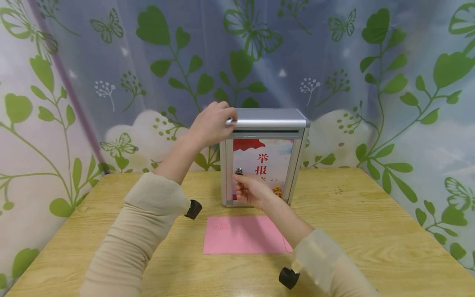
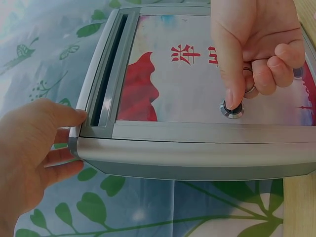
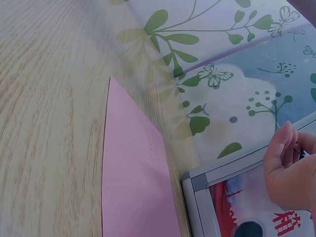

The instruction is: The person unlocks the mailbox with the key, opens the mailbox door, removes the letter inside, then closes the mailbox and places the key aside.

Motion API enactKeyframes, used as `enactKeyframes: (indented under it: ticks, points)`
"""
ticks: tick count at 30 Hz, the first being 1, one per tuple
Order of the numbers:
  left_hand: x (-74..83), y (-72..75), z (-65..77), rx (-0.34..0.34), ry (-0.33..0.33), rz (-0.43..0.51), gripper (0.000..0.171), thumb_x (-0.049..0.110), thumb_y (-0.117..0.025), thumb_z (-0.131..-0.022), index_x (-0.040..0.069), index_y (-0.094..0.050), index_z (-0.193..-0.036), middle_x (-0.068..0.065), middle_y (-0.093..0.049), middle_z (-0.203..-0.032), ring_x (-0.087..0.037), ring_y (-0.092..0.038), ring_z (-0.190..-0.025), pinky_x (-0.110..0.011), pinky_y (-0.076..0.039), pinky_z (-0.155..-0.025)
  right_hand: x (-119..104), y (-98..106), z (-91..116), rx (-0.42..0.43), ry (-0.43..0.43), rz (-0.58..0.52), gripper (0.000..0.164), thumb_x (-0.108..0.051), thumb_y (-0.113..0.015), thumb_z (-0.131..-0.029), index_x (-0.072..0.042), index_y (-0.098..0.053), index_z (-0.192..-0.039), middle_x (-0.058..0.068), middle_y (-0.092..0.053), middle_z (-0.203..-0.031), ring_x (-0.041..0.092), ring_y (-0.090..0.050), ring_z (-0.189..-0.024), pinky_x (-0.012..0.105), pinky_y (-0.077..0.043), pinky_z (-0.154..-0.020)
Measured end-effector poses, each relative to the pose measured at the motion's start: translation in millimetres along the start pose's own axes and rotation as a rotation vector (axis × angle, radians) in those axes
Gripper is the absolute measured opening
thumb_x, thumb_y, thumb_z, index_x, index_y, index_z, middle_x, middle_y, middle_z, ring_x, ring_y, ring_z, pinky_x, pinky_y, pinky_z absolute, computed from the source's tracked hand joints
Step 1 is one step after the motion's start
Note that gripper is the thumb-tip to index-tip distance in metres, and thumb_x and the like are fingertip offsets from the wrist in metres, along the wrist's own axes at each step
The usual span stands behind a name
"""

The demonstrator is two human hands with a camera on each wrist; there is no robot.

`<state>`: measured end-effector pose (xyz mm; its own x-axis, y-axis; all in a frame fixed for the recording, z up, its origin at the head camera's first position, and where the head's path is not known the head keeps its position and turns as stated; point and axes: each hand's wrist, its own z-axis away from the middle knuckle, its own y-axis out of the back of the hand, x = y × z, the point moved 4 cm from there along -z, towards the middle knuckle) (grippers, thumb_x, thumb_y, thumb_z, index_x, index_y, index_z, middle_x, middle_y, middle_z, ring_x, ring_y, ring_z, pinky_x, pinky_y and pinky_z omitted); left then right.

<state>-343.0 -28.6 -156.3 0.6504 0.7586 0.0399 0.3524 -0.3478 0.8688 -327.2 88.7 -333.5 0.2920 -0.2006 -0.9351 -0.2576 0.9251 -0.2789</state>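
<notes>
A silver metal box with a slot, a red-and-white front sheet and a small round lock stands upright on the table. My left hand grips the box's upper left corner, thumb at the slot end in the left wrist view. At the lock, my right hand has its thumb and curled fingers together, pinching a small key mostly hidden by them. A metal ring shows between those fingers. In front of the box lies a pink envelope, flat, partly under the right forearm.
The wooden table reaches out on both sides of the box. Close behind it hangs a curtain with green leaves and butterflies. A black wrist piece hangs from the left sleeve, another from the right.
</notes>
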Motion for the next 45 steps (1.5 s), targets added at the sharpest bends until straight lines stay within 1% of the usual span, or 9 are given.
enactKeyframes:
  ticks: [7, 11, 14, 21, 24, 29, 34, 38, 45]
  points:
    - [-0.2, -0.6, 0.3, 0.004, 0.002, -0.003, 0.014, 0.012, -0.058, -0.09, 0.007, -0.065, -0.101, -0.009, -0.057, -0.101, -0.028, -0.048, -0.094, -0.038, -0.04, -0.085, -1, -1, 2, 0.016, 0.031, 0.079, 0.017, -0.018, -0.05, -0.097, -0.004, -0.047, -0.089, 0.0, -0.049, -0.064, 0.008, -0.046, -0.051, 0.017, -0.045, -0.049]
    - [-0.3, -0.8, 0.3, 0.003, 0.001, 0.005, 0.015, 0.012, -0.058, -0.09, 0.006, -0.064, -0.101, -0.009, -0.057, -0.102, -0.028, -0.048, -0.095, -0.038, -0.04, -0.086, -1, 0, 3, 0.056, 0.065, 0.175, 0.023, -0.023, -0.049, -0.097, 0.0, -0.05, -0.094, 0.002, -0.05, -0.067, 0.01, -0.048, -0.054, 0.019, -0.046, -0.051]
    - [0.2, -0.1, 0.5, 0.003, 0.005, 0.009, 0.015, 0.011, -0.058, -0.089, 0.006, -0.064, -0.101, -0.01, -0.057, -0.102, -0.028, -0.048, -0.095, -0.038, -0.04, -0.087, -1, 1, 3, 0.095, 0.093, 0.216, 0.029, -0.027, -0.046, -0.098, 0.002, -0.051, -0.097, 0.004, -0.052, -0.07, 0.011, -0.05, -0.056, 0.021, -0.047, -0.051]
    - [0.8, -0.7, -0.9, -0.009, 0.016, -0.005, 0.015, 0.013, -0.057, -0.09, 0.007, -0.064, -0.102, -0.009, -0.056, -0.103, -0.029, -0.047, -0.096, -0.038, -0.041, -0.085, 0, 1, -4, 0.171, 0.128, 0.179, 0.03, -0.025, -0.043, -0.099, 0.002, -0.055, -0.097, 0.004, -0.054, -0.073, 0.012, -0.052, -0.059, 0.022, -0.048, -0.052]
    - [1.1, -1.3, -0.9, -0.008, 0.018, -0.012, 0.014, 0.012, -0.057, -0.09, 0.007, -0.064, -0.101, -0.009, -0.056, -0.103, -0.029, -0.047, -0.097, -0.04, -0.041, -0.086, 1, -1, -6, 0.206, 0.144, 0.129, 0.028, -0.023, -0.043, -0.099, 0.001, -0.058, -0.097, 0.004, -0.056, -0.076, 0.012, -0.055, -0.066, 0.024, -0.05, -0.058]
    - [0.8, -1.6, -0.6, -0.003, 0.023, -0.024, 0.013, 0.012, -0.057, -0.09, 0.008, -0.064, -0.1, -0.009, -0.056, -0.103, -0.029, -0.048, -0.097, -0.045, -0.04, -0.091, 4, -3, -11, 0.251, 0.189, 0.058, 0.026, -0.019, -0.042, -0.099, 0.002, -0.058, -0.096, 0.003, -0.058, -0.078, 0.013, -0.057, -0.072, 0.032, -0.051, -0.073]
    - [0.5, -2.8, -0.7, -0.004, 0.029, -0.023, 0.014, 0.013, -0.057, -0.09, 0.008, -0.064, -0.101, -0.009, -0.056, -0.103, -0.029, -0.048, -0.097, -0.044, -0.041, -0.09, 6, -5, -13, 0.268, 0.208, -0.002, 0.024, -0.017, -0.042, -0.099, 0.004, -0.055, -0.098, 0.005, -0.055, -0.077, 0.015, -0.057, -0.074, 0.039, -0.048, -0.085]
    - [0.6, -3.5, -0.9, -0.004, 0.03, -0.022, 0.015, 0.013, -0.058, -0.09, 0.008, -0.064, -0.102, -0.009, -0.056, -0.103, -0.029, -0.048, -0.097, -0.042, -0.041, -0.089, 7, -6, -13, 0.281, 0.22, -0.036, 0.022, -0.015, -0.043, -0.098, 0.004, -0.055, -0.098, 0.004, -0.055, -0.076, 0.015, -0.056, -0.073, 0.039, -0.048, -0.084]
    - [0.5, -3.8, -1.8, 0.001, 0.032, -0.018, 0.014, 0.012, -0.058, -0.09, 0.007, -0.064, -0.101, -0.009, -0.056, -0.103, -0.029, -0.048, -0.097, -0.042, -0.041, -0.088, 6, -7, -13, 0.277, 0.23, -0.076, 0.02, -0.013, -0.042, -0.098, 0.001, -0.053, -0.087, 0.004, -0.056, -0.075, 0.015, -0.057, -0.074, 0.04, -0.046, -0.088]
